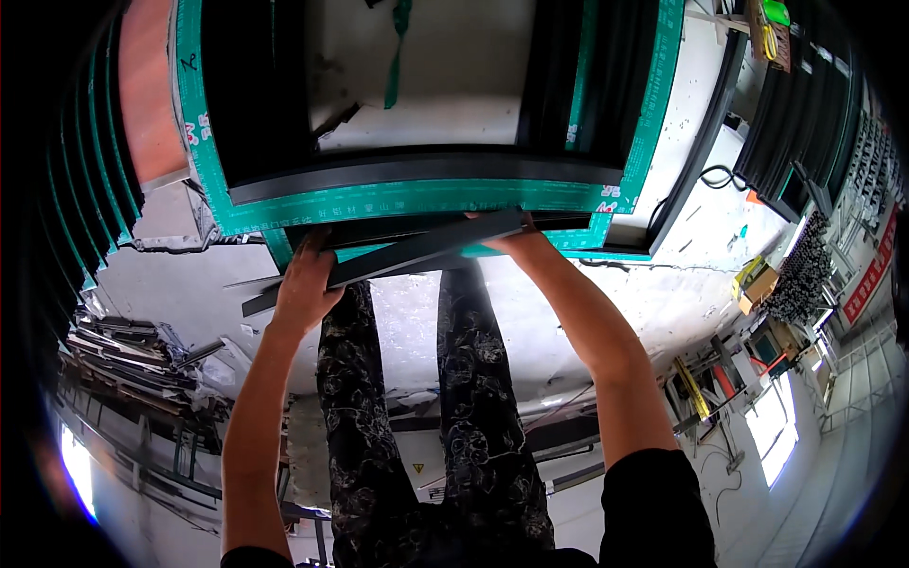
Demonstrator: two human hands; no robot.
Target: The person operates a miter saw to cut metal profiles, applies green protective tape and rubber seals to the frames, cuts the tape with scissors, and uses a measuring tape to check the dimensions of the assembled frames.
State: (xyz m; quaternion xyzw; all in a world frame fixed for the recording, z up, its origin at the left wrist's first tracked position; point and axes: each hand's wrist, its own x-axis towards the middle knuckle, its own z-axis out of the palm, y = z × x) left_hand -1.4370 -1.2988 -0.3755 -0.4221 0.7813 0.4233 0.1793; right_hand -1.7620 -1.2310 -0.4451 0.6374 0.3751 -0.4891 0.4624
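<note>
A dark grey metal profile strip (417, 248) slants across in front of me, its right end higher than its left. Near its left end, my left hand (308, 281) is closed round it. At the raised right end, my right hand (511, 237) grips it, the fingers partly hidden behind the strip. Just beyond stands a large rectangular frame (417, 197) with green printed film on its faces and black inner edges. A second green-filmed frame (599, 232) shows beneath it. Whether the strip touches the frames I cannot tell.
Green-and-black frames (90, 180) stand in a row at the left. Black profiles (795, 123) lean at the far right, near a bundle of bars (800, 275) and a yellow box (756, 284). Scrap strips (133, 360) are heaped on the left floor.
</note>
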